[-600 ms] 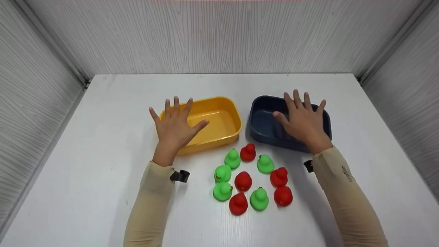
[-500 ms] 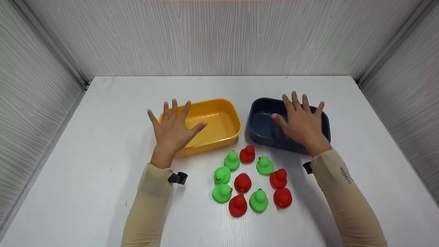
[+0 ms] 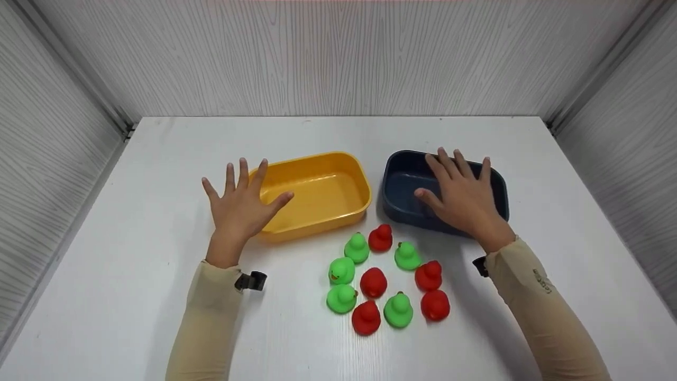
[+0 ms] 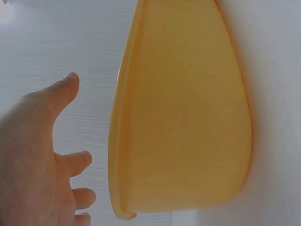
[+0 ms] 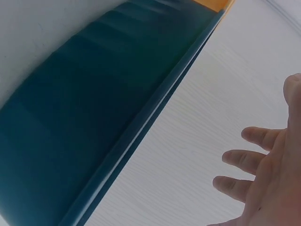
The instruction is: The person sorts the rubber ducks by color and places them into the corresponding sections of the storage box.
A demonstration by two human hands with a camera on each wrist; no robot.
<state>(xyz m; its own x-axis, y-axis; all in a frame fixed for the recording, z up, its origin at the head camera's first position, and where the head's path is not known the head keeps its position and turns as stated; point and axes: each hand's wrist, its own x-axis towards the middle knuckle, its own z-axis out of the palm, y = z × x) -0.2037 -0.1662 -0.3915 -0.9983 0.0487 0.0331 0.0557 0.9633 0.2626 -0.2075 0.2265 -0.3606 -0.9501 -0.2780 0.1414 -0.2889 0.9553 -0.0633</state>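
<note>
Head view, blurred sleeve lettering (image 3: 542, 281), left hand (image 3: 238, 209) by yellow tub (image 3: 325, 193), right hand (image 3: 468, 202) over navy tub (image 3: 404, 190), fingers (image 3: 258, 177) wide

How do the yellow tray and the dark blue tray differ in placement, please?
The yellow tray stands to the left of the dark blue tray. The yellow tray slants with its right end farther back, the dark blue tray with its left end farther back. Both have rounded corners.
</note>
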